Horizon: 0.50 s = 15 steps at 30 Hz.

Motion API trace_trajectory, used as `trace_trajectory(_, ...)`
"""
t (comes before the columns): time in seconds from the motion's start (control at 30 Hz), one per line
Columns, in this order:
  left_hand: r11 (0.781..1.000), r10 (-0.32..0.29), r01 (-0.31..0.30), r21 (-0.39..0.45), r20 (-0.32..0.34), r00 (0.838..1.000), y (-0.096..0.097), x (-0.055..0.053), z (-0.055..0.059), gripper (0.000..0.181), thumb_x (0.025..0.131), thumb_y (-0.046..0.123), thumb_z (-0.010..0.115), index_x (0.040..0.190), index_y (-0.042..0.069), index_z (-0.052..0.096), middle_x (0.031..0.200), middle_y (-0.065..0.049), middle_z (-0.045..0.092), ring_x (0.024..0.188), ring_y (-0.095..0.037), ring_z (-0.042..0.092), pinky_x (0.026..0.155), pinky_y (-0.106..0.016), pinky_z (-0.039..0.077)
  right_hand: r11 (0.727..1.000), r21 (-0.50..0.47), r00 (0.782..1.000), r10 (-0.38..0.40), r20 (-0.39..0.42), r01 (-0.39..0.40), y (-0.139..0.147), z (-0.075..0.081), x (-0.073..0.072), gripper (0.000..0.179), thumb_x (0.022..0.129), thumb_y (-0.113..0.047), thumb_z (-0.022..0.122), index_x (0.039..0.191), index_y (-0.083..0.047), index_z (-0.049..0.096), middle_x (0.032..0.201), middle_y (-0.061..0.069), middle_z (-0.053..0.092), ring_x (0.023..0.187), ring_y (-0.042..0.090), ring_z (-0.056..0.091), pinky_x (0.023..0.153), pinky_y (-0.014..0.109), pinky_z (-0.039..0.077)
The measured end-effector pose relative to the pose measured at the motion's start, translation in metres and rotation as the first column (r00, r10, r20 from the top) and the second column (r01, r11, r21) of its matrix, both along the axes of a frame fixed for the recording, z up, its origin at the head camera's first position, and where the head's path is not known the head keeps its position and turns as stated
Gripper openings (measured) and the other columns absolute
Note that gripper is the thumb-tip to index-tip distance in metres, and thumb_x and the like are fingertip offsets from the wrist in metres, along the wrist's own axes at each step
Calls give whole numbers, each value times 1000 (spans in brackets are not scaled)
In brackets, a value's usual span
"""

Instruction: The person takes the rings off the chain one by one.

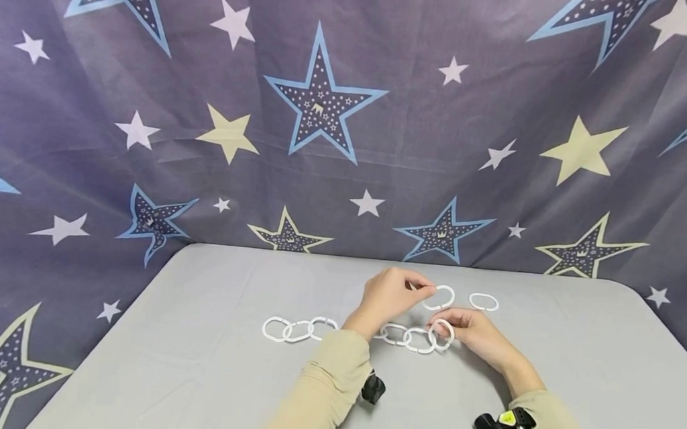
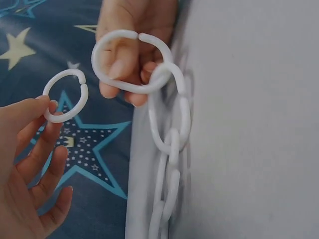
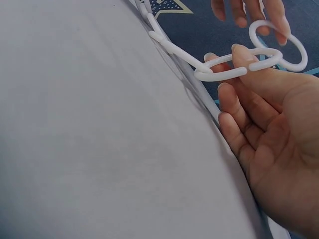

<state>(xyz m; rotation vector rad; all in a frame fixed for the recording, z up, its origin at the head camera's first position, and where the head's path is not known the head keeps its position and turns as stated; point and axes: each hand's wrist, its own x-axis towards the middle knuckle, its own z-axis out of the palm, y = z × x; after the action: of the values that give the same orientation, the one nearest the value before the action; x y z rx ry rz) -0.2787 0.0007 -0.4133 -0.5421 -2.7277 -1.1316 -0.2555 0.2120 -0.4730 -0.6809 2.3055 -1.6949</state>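
A chain of white plastic rings (image 1: 301, 330) lies across the grey table (image 1: 186, 364). My right hand (image 1: 447, 328) pinches the split end ring of that chain (image 1: 442, 331), lifting it slightly; the right wrist view shows the end ring (image 3: 234, 67) between thumb and forefinger of my right hand (image 3: 227, 59). My left hand (image 1: 428, 290) pinches a loose white ring (image 1: 438, 297) just above and beside the end ring. In the left wrist view the loose ring (image 2: 65, 95) sits at the fingertips of my left hand (image 2: 50, 112), apart from the end ring (image 2: 132, 62).
Another loose white ring (image 1: 484, 302) lies flat on the table to the right of my hands. A star-patterned blue cloth (image 1: 328, 105) hangs behind the table. Black wrist cameras (image 1: 499, 425) sit on both beige sleeves.
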Motion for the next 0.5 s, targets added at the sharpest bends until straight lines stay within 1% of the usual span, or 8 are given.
trace_trajectory(0.1,1000,-8,8,-26,5,1000,2,-5,1,16,89,44,72,99,34,79,82,26,67,70,5,54,66,-24,42,1000,-2,1000,4,2,-4,0,-1,0,25,95,-10,66,112,7,68,103,14,72,91,7,64,81,20,47)
trace_trajectory(0.2,999,-12,12,-40,1,1000,3,-11,0,16,89,44,72,98,33,79,82,25,68,68,4,54,65,-23,42,1000,3,1000,7,3,-7,0,-2,-1,25,95,-11,66,112,8,68,101,10,73,90,6,64,80,20,48)
trace_trajectory(0.33,996,-17,18,-91,5,1000,4,-20,1,15,89,44,73,98,34,79,81,24,68,67,5,54,64,-23,42,1000,7,1000,7,4,-7,1,-3,-2,25,95,-12,66,111,7,68,100,6,73,90,6,64,79,20,48)
trace_trajectory(0.4,991,-34,36,-127,14,999,5,-24,2,15,89,43,72,98,34,79,81,24,68,67,5,55,64,-24,42,1000,7,1000,4,6,-4,2,-4,-3,25,95,-12,66,111,6,68,100,5,73,91,6,64,80,21,48)
trace_trajectory(0.5,981,-72,75,-180,27,997,4,-31,1,15,90,43,71,99,35,79,85,24,70,71,5,56,65,-23,43,1000,3,1000,9,5,-9,1,-5,-4,24,95,-12,66,111,6,68,99,5,73,91,7,64,80,21,48)
